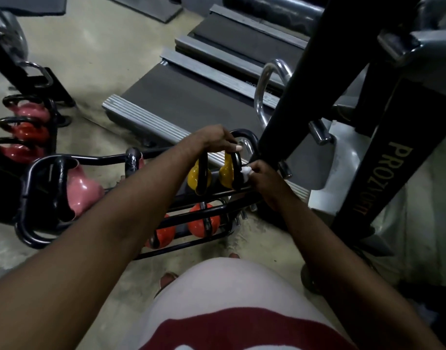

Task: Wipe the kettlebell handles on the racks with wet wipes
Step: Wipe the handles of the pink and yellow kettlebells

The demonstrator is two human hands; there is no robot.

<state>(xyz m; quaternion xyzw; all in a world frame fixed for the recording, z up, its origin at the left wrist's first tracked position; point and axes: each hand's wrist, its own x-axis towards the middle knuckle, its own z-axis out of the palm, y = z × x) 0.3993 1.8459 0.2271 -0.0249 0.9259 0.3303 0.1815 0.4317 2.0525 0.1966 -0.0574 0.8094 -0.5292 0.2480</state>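
Black upright (383, 183) — "PROZ…", rest unclear.

Two yellow kettlebells (192, 176) w/ black handles (203, 168) stand upright, side by side, at right end of rack (103, 157) top tier. White wet wipe (245, 172), bunched, pressed vs. the right one's handle. Two orange kettlebells (200, 222) on lower tier; pink kettlebell (83, 190) at left end.

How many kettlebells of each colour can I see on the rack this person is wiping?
Yellow kettlebells: 2
Orange kettlebells: 2
Pink kettlebells: 2, one mostly hidden
Total: 6
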